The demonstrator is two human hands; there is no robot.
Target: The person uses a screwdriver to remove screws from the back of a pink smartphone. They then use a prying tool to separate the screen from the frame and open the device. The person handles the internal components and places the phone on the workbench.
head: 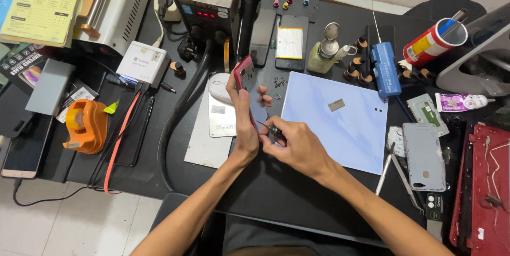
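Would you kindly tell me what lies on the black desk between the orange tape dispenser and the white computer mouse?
In the head view, between the orange tape dispenser and the white computer mouse lie a thin red-orange cable and a thick black hose.

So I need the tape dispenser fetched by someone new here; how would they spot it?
Start at the black table and go to its left end. The tape dispenser sits there beside a flat phone, the only rounded orange thing among grey and black boxes.

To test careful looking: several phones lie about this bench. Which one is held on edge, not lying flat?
The red phone, gripped upright in the left hand. The others lie flat on the table.
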